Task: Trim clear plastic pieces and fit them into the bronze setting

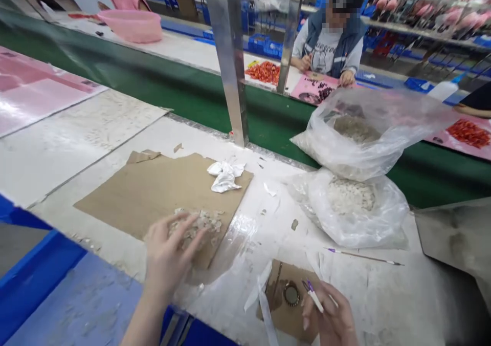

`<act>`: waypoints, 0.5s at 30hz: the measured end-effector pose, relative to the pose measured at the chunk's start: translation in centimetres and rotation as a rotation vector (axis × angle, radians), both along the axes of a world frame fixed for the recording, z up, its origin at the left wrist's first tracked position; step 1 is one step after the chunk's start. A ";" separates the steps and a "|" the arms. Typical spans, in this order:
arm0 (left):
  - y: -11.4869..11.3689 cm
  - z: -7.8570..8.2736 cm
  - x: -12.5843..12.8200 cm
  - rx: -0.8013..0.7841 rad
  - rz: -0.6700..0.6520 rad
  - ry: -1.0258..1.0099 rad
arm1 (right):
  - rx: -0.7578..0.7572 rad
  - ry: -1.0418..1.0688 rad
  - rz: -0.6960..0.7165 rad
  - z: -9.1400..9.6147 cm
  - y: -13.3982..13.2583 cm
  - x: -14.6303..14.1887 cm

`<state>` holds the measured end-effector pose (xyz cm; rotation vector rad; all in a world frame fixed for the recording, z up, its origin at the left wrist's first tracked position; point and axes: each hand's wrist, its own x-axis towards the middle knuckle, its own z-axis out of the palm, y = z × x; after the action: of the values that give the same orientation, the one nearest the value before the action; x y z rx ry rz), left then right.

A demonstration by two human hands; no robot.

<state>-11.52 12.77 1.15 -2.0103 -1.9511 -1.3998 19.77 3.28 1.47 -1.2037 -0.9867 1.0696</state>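
My left hand (169, 246) reaches over a pile of small clear pieces (209, 220) on a brown cardboard sheet (153, 197). Its fingers are spread, with the tips at the pieces. In my right hand (332, 310) is a thin white-and-purple tool (314, 296), its dark tip pointing up and left; its exact kind does not show. Just left of that tip, a dark round ring (291, 295) lies on a smaller cardboard piece (284, 323). White strips (264, 297) lie along this cardboard's left side.
Crumpled white paper (226, 176) rests on the large cardboard. To the right are two plastic bags of small pieces (351, 195) and a thin stick (364, 256). A metal post (230, 64) rises at the table's far edge. Across the green belt (276, 118) sits a co-worker (332, 39).
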 end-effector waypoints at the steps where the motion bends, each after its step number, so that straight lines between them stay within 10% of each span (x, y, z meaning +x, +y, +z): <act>1: 0.0 -0.3 -0.2 -0.004 0.023 0.034 | -0.007 -0.047 -0.009 0.2 -0.2 -0.1; 15: -2.9 -0.7 7.6 -0.224 -0.307 0.104 | 0.028 -0.505 0.101 0.4 -0.9 0.2</act>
<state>-3.94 9.85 0.43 -2.5176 -1.8930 -1.1331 20.00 2.36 1.87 -1.4478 -1.4565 0.8379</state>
